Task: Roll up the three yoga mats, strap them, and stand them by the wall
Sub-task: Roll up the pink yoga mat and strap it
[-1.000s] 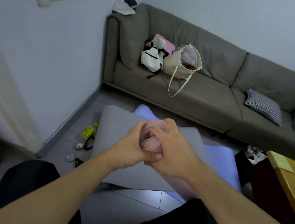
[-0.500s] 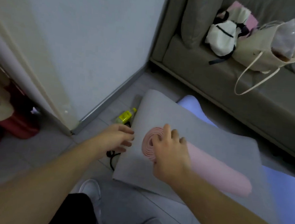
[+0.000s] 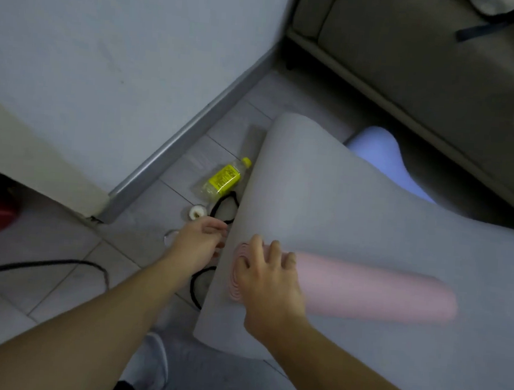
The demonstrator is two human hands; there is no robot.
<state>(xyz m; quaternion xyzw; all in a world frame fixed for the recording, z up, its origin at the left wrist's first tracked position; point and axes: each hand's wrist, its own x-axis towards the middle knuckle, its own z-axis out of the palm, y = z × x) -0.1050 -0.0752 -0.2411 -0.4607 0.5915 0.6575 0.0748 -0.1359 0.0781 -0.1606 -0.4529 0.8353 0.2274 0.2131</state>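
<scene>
My right hand [image 3: 261, 275] grips the pink rolled mat's [image 3: 374, 291] left end, its axis running rightward on the grey mat [image 3: 356, 202]; my left hand [image 3: 198, 241], fingers loosely curled, reaches the nearer black straps [image 3: 225, 206].

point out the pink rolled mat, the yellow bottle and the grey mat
pink rolled mat [image 3: 374, 291]: head view, middle of the roll's side
yellow bottle [image 3: 224, 177]: head view, on its yellow label
grey mat [image 3: 325, 206]: head view, bare flat top surface

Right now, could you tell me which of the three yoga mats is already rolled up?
The pink mat, held under the right hand; the grey mat and lilac mat beneath still lie flat.
</scene>
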